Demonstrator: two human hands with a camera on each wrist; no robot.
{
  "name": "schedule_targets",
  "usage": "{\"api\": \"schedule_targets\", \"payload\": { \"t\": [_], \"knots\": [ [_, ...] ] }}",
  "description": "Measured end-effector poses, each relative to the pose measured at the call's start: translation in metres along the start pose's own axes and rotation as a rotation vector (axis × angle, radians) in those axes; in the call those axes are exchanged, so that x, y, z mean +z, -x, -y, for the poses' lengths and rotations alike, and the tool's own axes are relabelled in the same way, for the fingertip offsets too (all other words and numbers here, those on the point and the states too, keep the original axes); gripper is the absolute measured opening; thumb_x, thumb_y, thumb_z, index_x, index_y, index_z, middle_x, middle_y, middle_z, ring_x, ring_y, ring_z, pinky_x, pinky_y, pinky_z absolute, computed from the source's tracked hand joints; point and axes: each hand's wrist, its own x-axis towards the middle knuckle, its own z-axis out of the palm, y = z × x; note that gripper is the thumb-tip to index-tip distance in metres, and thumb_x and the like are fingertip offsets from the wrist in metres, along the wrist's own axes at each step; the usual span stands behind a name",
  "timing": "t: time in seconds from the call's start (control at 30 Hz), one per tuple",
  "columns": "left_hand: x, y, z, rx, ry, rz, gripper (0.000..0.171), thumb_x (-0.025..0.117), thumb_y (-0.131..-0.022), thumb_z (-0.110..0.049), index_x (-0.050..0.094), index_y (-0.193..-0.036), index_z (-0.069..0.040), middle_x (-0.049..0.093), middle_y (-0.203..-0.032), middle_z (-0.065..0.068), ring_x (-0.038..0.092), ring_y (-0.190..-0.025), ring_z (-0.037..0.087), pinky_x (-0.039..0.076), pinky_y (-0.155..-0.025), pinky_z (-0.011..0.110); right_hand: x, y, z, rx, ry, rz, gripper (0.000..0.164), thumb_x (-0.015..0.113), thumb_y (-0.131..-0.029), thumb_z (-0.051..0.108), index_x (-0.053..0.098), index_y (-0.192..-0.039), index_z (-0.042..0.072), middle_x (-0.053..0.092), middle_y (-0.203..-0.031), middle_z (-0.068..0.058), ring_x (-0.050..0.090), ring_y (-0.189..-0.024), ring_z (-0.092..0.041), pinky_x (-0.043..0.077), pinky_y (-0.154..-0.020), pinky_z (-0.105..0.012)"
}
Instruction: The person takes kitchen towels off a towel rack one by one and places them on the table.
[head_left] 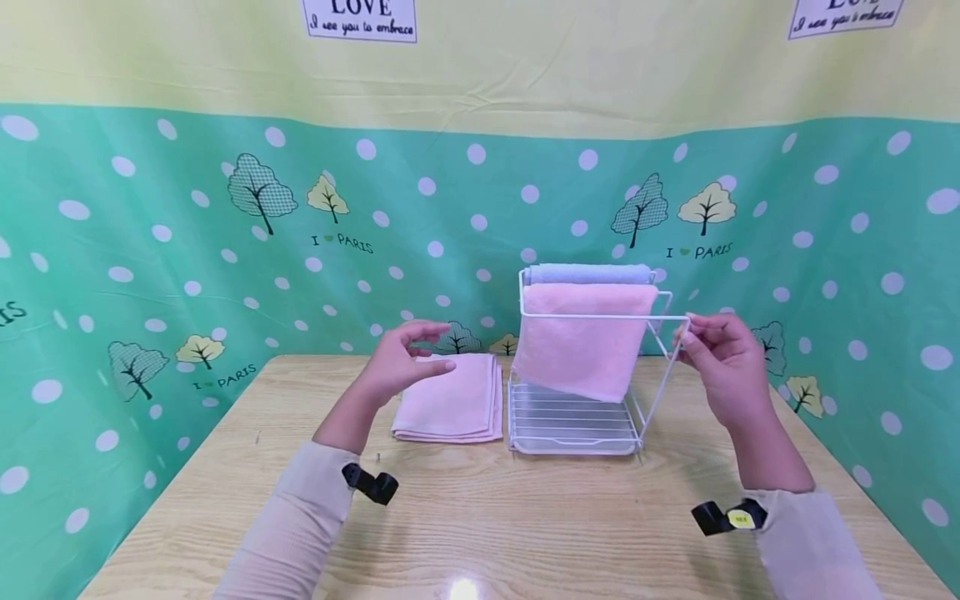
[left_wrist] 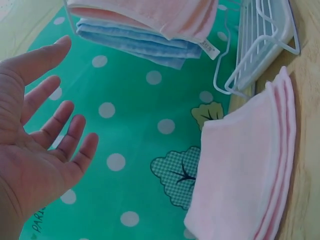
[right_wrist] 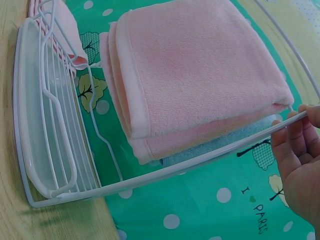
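A white wire rack (head_left: 647, 423) stands on the table with a pink towel (head_left: 585, 342) draped over one of its upper bars. Behind that, a blue towel (head_left: 588, 273) hangs on another bar. My right hand (head_left: 723, 367) pinches the rack's upper front corner between thumb and fingers, as the right wrist view shows too. To the rack's left lies a folded pink towel (head_left: 450, 400). Over its left side hovers my left hand (head_left: 401, 362), fingers spread and nothing in them; the left wrist view shows the bare palm (left_wrist: 35, 165).
A pale tray (head_left: 573, 417) sits in the rack's base under wire bars. The wooden table (head_left: 480, 517) reaches back to a green dotted curtain (head_left: 420, 217) printed with trees. Black camera straps (head_left: 371, 483) are worn on both wrists.
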Motion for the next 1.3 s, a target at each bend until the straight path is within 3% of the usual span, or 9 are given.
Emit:
{"api": "schedule_targets", "payload": {
  "t": [0.43,0.7,0.87,1.1,1.3],
  "knots": [
    [0.003,-0.008,-0.022,0.082,-0.070,0.039,0.059,0.085,-0.076,-0.019,0.063,-0.130,-0.012,0.054,-0.134,0.007,0.052,-0.121,0.034,0.047,-0.098,0.049,0.000,0.000,-0.001,0.003,-0.008,-0.005,0.019,0.061,-0.094,0.000,0.058,-0.112,-0.005,0.066,-0.098,-0.008,0.064,-0.091,-0.015,0.055,-0.079,-0.024],
    [0.011,-0.017,-0.041,0.109,-0.115,0.085,0.058,0.084,-0.078,-0.023,0.063,-0.131,-0.017,0.057,-0.130,0.003,0.054,-0.117,0.021,0.050,-0.095,0.042,-0.001,-0.001,0.001,0.023,0.018,-0.011,0.022,0.062,-0.094,0.003,0.058,-0.115,-0.004,0.065,-0.100,-0.010,0.064,-0.092,-0.016,0.055,-0.079,-0.023],
    [0.017,-0.023,-0.056,0.158,-0.104,0.112,0.059,0.085,-0.077,-0.023,0.063,-0.131,-0.014,0.056,-0.131,0.002,0.054,-0.115,0.020,0.050,-0.094,0.040,0.000,-0.002,0.003,0.025,0.029,-0.016,0.020,0.062,-0.094,0.003,0.059,-0.114,-0.001,0.065,-0.101,-0.010,0.064,-0.093,-0.018,0.055,-0.079,-0.023],
    [0.027,-0.028,-0.074,0.250,-0.098,0.144,0.058,0.086,-0.075,-0.017,0.064,-0.129,-0.010,0.058,-0.129,0.006,0.055,-0.113,0.021,0.051,-0.093,0.041,0.001,0.000,0.003,0.033,0.020,-0.010,0.023,0.061,-0.094,0.001,0.055,-0.115,-0.006,0.065,-0.099,-0.005,0.064,-0.092,-0.014,0.055,-0.079,-0.023],
    [0.033,-0.036,-0.086,0.303,-0.121,0.151,0.056,0.085,-0.075,-0.015,0.065,-0.127,-0.008,0.060,-0.123,0.006,0.055,-0.109,0.019,0.052,-0.089,0.034,0.000,0.000,0.001,0.014,0.021,-0.006,0.024,0.061,-0.094,0.002,0.055,-0.116,-0.008,0.065,-0.099,-0.006,0.064,-0.091,-0.014,0.055,-0.078,-0.023]
  ]
}}
